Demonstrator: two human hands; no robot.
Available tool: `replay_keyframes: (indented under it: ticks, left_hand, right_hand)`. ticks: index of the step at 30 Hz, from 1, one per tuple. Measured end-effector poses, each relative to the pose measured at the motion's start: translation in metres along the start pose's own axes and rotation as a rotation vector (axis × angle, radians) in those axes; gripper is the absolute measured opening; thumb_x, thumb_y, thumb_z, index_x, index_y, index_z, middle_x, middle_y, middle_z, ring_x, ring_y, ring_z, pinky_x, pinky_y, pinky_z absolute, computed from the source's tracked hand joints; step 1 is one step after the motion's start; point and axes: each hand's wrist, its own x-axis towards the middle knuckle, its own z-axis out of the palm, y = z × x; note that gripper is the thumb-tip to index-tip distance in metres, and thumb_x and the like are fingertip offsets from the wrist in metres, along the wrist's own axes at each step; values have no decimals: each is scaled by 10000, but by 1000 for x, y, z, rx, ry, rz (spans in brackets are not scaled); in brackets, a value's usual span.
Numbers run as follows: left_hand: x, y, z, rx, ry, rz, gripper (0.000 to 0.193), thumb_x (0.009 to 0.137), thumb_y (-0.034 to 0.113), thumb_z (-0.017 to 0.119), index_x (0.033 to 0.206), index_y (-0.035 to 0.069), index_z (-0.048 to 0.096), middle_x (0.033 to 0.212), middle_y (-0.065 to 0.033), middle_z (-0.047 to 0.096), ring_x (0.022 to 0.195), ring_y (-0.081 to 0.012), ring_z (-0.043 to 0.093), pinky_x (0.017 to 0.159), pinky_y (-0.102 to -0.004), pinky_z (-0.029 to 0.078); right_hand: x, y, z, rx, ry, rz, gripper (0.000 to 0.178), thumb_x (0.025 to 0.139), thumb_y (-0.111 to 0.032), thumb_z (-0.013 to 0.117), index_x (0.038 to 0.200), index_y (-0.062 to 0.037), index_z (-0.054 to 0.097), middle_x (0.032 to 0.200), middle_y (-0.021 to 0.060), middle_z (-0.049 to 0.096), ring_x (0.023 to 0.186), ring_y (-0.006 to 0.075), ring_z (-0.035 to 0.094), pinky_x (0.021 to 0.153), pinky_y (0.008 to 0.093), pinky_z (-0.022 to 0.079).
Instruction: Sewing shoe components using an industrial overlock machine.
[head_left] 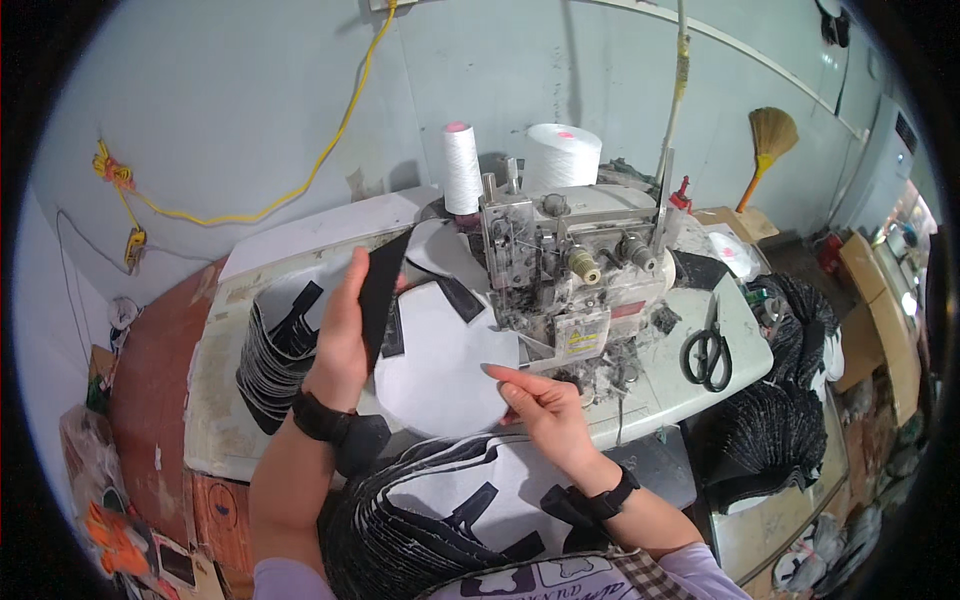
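Observation:
My left hand (343, 335) is closed on a stiff black fabric piece (384, 290), raised at a slant left of the sewing machine (565, 265). Below and beside it lies a white cut fabric panel (440, 365) with black tabs, its right edge close to the machine's front. My right hand (548, 410) pinches the panel's lower right edge, index finger stretched over it. Wristbands circle both wrists. A thick stack of similar black-and-white pieces (430, 510) rests at my lap, under my forearms.
Another stack of pieces (272, 350) sits on the table's left. Black scissors (709, 358) lie right of the machine. White thread cones (462, 170) stand behind it. Bundled dark pieces (765, 430) hang at the right. A yellow cord (340, 140) runs along the wall.

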Motion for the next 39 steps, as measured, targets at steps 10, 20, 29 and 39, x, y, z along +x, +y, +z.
replay_keyframes:
  ticks: [10,20,29,39]
  left_hand:
    - [-88,-1,-45,478,-93,-55,283,980,172,487,1207,15,548,1152,-79,619,1036,-156,588,837,-352,516]
    - [-128,-35,-21,880,-456,74,217,928,120,515,991,-18,672,804,-46,673,727,-109,594,668,-275,490]
    - [-105,-14,19,916,-336,122,209,967,116,453,953,-31,601,997,-129,655,928,-129,610,824,-307,524]
    - [-96,-19,43,-129,-214,-372,497,990,464,391,1230,35,464,1137,-120,569,1170,-280,519,977,-492,441]
  right_hand:
    - [8,4,-10,120,-147,51,306,962,-29,498,1256,-22,579,910,62,676,789,72,611,751,215,509]
    - [-20,-19,-21,-375,-60,-335,347,872,69,513,1180,-36,632,965,166,685,865,180,662,753,281,517]
    - [-26,-24,-13,-735,-46,-769,83,752,32,657,823,14,617,669,140,573,582,302,581,529,366,472]
    - [-19,-13,-13,-636,21,-558,220,851,-39,604,1068,-14,631,818,152,659,679,302,652,604,352,521]
